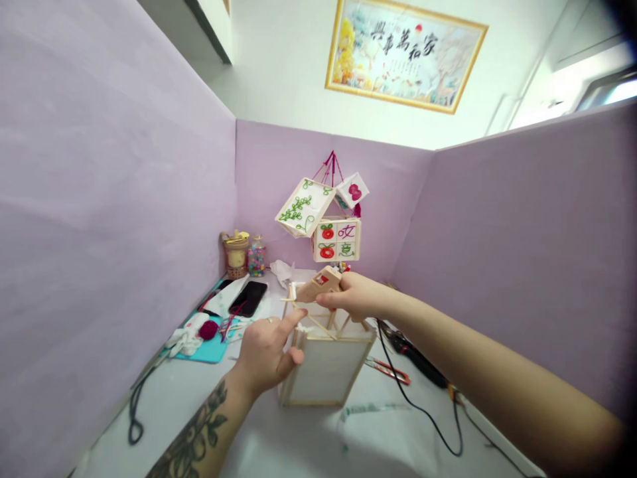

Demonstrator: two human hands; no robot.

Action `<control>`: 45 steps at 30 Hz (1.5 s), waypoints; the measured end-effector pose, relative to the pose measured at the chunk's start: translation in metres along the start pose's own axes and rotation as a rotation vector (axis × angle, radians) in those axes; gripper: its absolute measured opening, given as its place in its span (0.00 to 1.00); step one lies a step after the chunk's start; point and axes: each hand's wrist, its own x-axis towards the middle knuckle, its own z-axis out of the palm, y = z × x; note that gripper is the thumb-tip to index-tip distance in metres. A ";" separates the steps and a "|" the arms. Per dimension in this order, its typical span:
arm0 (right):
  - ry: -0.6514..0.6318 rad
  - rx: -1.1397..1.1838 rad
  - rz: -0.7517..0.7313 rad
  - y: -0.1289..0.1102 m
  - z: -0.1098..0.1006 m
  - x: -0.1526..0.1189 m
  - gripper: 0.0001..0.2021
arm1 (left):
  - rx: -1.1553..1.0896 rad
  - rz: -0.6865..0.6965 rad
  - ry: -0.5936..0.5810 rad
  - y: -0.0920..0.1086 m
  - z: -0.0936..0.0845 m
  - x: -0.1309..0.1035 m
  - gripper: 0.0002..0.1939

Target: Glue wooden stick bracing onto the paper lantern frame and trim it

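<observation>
A white-panelled lantern frame (pixel 328 372) of thin wooden sticks stands upright on the table in front of me, with crossed sticks at its top. My right hand (pixel 355 295) is closed around a beige tool with a red switch, which looks like a hot glue gun (pixel 318 284). Its tip points left, over the frame's far left top corner. My left hand (pixel 269 348) is beside the near left corner, its index finger stretched to the top sticks and its thumb apart. The curled fingers underneath are partly hidden.
Decorated lanterns (pixel 336 239) hang at the back. Left are a phone (pixel 248 299), dark red yarn (pixel 208 330), a turquoise board (pixel 209 352) and a bead jar (pixel 257 255). Right lie orange-handled scissors (pixel 391 372), a black-handled tool (pixel 421 362) and a black cable (pixel 413 408). Purple partitions surround the table.
</observation>
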 end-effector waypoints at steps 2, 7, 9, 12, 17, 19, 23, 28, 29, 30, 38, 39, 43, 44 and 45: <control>0.012 -0.015 0.001 0.000 0.000 0.000 0.14 | -0.002 -0.001 -0.001 0.000 0.000 0.000 0.41; 0.057 -0.062 -0.006 -0.004 0.000 -0.001 0.14 | -0.002 -0.005 -0.015 0.000 -0.001 -0.001 0.41; 0.067 -0.074 -0.023 -0.004 0.000 -0.001 0.14 | -0.006 -0.008 -0.020 0.000 0.000 -0.001 0.41; 0.065 -0.064 -0.047 -0.002 -0.002 -0.001 0.14 | -0.009 -0.018 -0.024 0.000 0.002 -0.002 0.41; 0.132 -0.033 -0.092 0.007 -0.006 0.001 0.15 | -0.043 -0.028 -0.037 0.000 0.004 -0.002 0.42; 0.170 -0.016 -0.107 0.011 -0.007 0.001 0.15 | -0.053 -0.032 -0.041 0.000 0.004 -0.001 0.42; 0.196 0.042 -0.125 0.016 -0.009 -0.004 0.17 | -0.072 -0.045 -0.048 0.002 0.002 0.000 0.43; 0.189 0.095 -0.164 0.015 -0.013 -0.016 0.18 | -0.127 -0.088 -0.065 0.003 0.001 0.001 0.42; 0.184 0.111 -0.156 0.015 -0.014 -0.019 0.19 | -0.137 -0.100 -0.073 0.004 0.001 0.001 0.42; 0.180 0.132 -0.142 0.015 -0.014 -0.021 0.19 | -0.147 -0.110 -0.081 0.004 0.002 0.000 0.42; 0.364 0.414 -0.134 0.044 -0.013 -0.042 0.21 | -0.248 -0.165 -0.113 0.005 0.000 0.002 0.43; 0.395 0.445 -0.145 0.049 -0.012 -0.045 0.20 | -0.255 -0.169 -0.116 0.005 0.000 0.002 0.43; 0.505 0.593 -0.170 0.069 -0.005 -0.056 0.18 | -0.259 -0.148 -0.095 0.005 0.002 0.000 0.42; 0.569 0.659 -0.183 0.074 -0.003 -0.057 0.18 | -0.266 -0.136 -0.073 0.005 0.003 -0.001 0.42; 0.649 0.734 -0.195 0.078 0.000 -0.059 0.18 | -0.280 -0.123 -0.040 0.005 0.003 -0.003 0.42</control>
